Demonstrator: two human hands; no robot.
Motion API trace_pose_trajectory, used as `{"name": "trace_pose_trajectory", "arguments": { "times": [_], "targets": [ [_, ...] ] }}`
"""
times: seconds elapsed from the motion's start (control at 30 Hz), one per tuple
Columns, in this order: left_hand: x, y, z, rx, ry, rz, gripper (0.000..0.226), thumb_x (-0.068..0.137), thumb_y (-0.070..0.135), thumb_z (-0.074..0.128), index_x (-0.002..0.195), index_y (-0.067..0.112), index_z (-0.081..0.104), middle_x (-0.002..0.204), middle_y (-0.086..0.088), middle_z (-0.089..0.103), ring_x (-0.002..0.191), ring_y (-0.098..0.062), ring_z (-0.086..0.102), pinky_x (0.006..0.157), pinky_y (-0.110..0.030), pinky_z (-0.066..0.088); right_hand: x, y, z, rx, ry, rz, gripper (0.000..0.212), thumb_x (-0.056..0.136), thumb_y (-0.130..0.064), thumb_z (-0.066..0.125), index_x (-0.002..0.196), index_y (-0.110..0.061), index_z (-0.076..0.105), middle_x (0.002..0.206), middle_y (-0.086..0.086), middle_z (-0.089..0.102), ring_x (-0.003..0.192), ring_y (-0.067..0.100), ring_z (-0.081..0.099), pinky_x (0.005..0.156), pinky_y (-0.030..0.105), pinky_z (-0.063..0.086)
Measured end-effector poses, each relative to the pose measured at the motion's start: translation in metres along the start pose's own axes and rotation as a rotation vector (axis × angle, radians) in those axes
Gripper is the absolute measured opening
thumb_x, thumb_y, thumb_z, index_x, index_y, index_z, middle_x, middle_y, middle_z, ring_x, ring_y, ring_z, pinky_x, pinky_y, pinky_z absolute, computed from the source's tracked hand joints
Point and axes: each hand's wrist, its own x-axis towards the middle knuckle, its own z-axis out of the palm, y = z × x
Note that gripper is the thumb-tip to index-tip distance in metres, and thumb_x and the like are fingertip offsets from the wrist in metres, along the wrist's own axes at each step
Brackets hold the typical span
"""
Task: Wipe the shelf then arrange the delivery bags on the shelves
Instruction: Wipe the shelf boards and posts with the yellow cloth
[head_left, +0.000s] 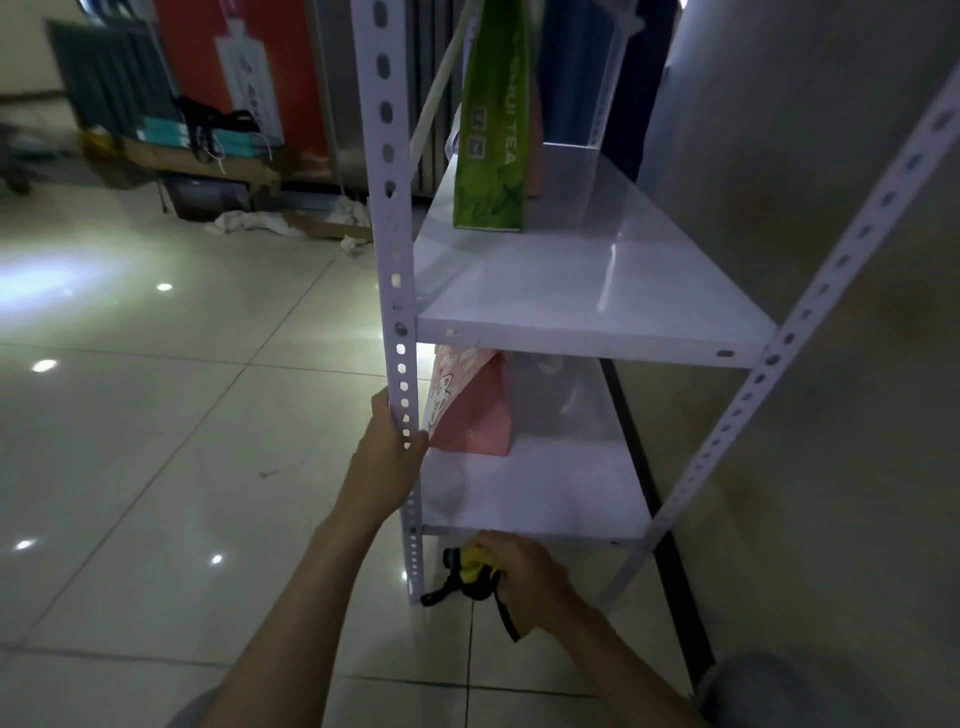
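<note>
Gripping the shelf post (400, 364), the left hand (387, 457) curls round it; right hand (524, 574) clutches a yellow cloth (470, 564).

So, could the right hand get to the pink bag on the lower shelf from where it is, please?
Probably yes. The right hand sits just below the lower shelf's front edge, and the shelf surface between that edge and the pink bag looks bare. It already grips a yellow cloth, though, so grasping would be awkward.
</note>
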Motion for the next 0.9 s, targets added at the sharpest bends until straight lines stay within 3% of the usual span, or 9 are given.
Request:
{"name": "trace_pose_trajectory", "arguments": {
  "times": [0.2,0.27,0.33,0.43,0.57,0.7,0.77,0.83,0.9],
  "targets": [
    [-0.045,0.004,-0.004,-0.061,-0.030,-0.186,0.053,0.101,0.012,0.060,0.148,0.018,0.035,0.125,0.000,0.054,0.100,-0.021,0.065,0.071,-0.020,0.049,-0.042,-0.021,-0.043,0.102,0.195,0.129,0.061,0.070,0.013,0.043,0.100,-0.035,0.067,0.102,-0.019,0.072,0.101,0.002,0.068,0.084,0.019,0.054],
    [-0.069,0.007,-0.002,0.005,-0.053,-0.239,0.039,0.101,0.016,0.061,0.138,0.016,0.047,0.124,-0.004,0.061,0.096,-0.022,0.066,0.071,-0.024,0.050,-0.050,-0.033,-0.054,0.138,0.256,0.165,0.061,0.072,0.019,0.048,0.098,-0.034,0.064,0.101,-0.013,0.073,0.100,0.007,0.069,0.082,0.021,0.052],
    [-0.093,0.014,0.004,0.047,-0.133,-0.260,0.021,0.102,0.017,0.059,0.123,0.014,0.058,0.120,-0.009,0.067,0.098,-0.025,0.067,0.081,-0.036,0.056,-0.056,-0.045,-0.061,0.195,0.312,0.208,0.057,0.076,0.020,0.053,0.094,-0.033,0.063,0.099,-0.010,0.073,0.097,0.011,0.069,0.077,0.018,0.052],
    [-0.127,0.035,0.012,-0.057,-0.290,-0.315,0.017,0.103,0.031,0.058,0.110,0.018,0.066,0.111,-0.005,0.070,0.105,-0.025,0.067,0.098,-0.048,0.055,-0.063,-0.068,-0.062,0.331,0.383,0.238,0.039,0.084,0.008,0.068,0.096,-0.029,0.065,0.097,-0.010,0.073,0.095,0.010,0.069,0.073,0.016,0.051],
    [-0.159,0.072,0.015,-0.396,-0.361,-0.439,0.051,0.089,0.070,0.056,0.119,0.031,0.069,0.116,0.004,0.076,0.107,-0.013,0.072,0.089,-0.029,0.059,-0.064,-0.108,-0.048,0.539,0.473,0.269,0.023,0.090,-0.025,0.076,0.102,-0.028,0.056,0.093,-0.010,0.072,0.084,-0.002,0.069,0.066,0.012,0.051],
    [-0.170,0.088,-0.001,-0.611,-0.246,-0.453,0.034,0.088,0.071,0.061,0.111,0.049,0.072,0.110,0.014,0.078,0.098,-0.003,0.074,0.069,-0.017,0.059,-0.047,-0.146,-0.023,0.553,0.328,0.189,0.023,0.094,-0.040,0.068,0.109,-0.044,0.052,0.101,-0.021,0.069,0.092,-0.005,0.068,0.070,0.012,0.054],
    [-0.169,0.080,-0.014,-0.645,-0.151,-0.448,0.037,0.086,0.068,0.067,0.114,0.045,0.071,0.110,0.010,0.078,0.099,-0.006,0.075,0.068,-0.019,0.060,-0.038,-0.156,-0.009,0.520,0.155,0.121,0.040,0.092,-0.045,0.066,0.126,-0.053,0.048,0.119,-0.030,0.063,0.112,-0.008,0.061,0.087,0.015,0.054],
    [-0.166,0.063,-0.030,-0.683,-0.055,-0.461,0.038,0.086,0.058,0.073,0.118,0.037,0.072,0.110,0.003,0.078,0.100,-0.014,0.076,0.071,-0.025,0.062,-0.028,-0.158,0.004,0.432,0.020,0.050,0.069,0.086,-0.059,0.064,0.147,-0.051,0.035,0.151,-0.030,0.040,0.139,-0.009,0.037,0.110,0.021,0.042],
    [-0.162,0.041,-0.047,-0.714,0.061,-0.523,0.035,0.089,0.048,0.074,0.118,0.028,0.072,0.104,-0.001,0.080,0.092,-0.018,0.078,0.066,-0.029,0.062,-0.016,-0.158,0.012,0.378,-0.052,0.007,0.071,0.084,-0.073,0.060,0.148,-0.055,0.035,0.161,-0.032,0.019,0.146,-0.013,0.015,0.116,0.024,0.029]
  ]
}}
